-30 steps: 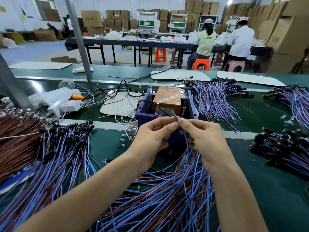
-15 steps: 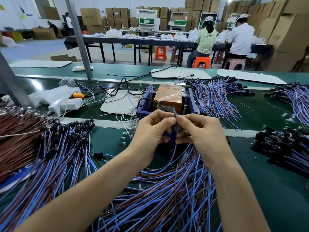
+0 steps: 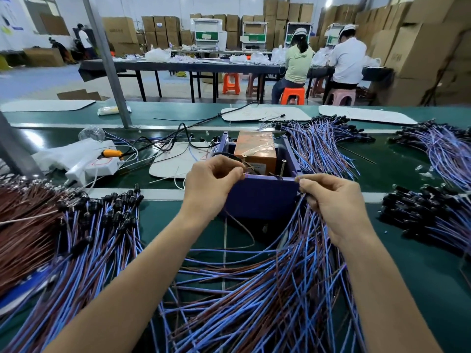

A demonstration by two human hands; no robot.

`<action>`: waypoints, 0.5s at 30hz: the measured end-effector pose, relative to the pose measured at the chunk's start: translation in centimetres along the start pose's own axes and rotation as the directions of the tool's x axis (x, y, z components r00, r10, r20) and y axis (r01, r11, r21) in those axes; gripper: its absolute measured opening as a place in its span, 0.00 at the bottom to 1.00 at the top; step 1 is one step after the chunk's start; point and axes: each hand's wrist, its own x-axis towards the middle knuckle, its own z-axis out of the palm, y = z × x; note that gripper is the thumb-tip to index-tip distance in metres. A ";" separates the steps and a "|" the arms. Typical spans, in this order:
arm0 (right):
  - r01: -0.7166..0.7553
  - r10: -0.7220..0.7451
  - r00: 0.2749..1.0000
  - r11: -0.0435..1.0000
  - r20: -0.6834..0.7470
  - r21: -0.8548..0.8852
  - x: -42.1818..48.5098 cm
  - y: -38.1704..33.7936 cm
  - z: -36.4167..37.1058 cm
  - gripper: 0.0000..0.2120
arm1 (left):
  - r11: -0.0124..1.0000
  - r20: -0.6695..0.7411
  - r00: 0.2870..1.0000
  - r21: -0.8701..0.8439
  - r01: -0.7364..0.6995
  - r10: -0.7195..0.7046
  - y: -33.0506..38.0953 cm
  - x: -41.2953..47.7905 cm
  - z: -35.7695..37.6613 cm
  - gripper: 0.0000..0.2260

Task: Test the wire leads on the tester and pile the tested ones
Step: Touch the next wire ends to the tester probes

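Box: purple tester box [image 3: 262, 197] between my hands, holding an orange block [image 3: 254, 149] and upright screws [image 3: 282, 169].
Left hand [image 3: 211, 183]: pinches brown wire [image 3: 242, 225] at the near-left rim.
Right hand [image 3: 331, 202]: pinches blue wire [image 3: 300, 212] at the near-right corner.
Change: my hands were together a second ago and are now spread apart.

The tester box [image 3: 262, 197] is matt purple plastic with smooth walls. The orange block [image 3: 254, 151] inside it is wrapped in glossy, wrinkled clear film, and a dull metal screw [image 3: 282, 169] stands beside that. In front of the box the wire leads [image 3: 254, 289] have smooth blue and brown plastic insulation. Behind the box the green bench top [image 3: 51, 138] is glossy and reflective. Left of the box lies crumpled white plastic sheeting [image 3: 68, 154].
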 end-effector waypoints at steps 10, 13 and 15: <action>0.127 -0.158 0.985 0.938 -0.071 -0.323 1.5 0.5 1.8 0.08 | 0.941 -0.123 0.973 0.304 -0.149 0.194 -2.6 1.3 -0.5 0.02; 0.172 -0.221 0.971 0.908 -0.087 -0.381 1.9 0.5 1.9 0.10 | 0.936 -0.114 0.967 0.299 -0.186 0.229 -2.8 1.4 -0.4 0.02; 0.190 -0.242 0.966 0.899 -0.087 -0.395 2.0 0.5 1.8 0.11 | 0.939 -0.102 0.967 0.280 -0.198 0.235 -2.7 1.5 -0.4 0.03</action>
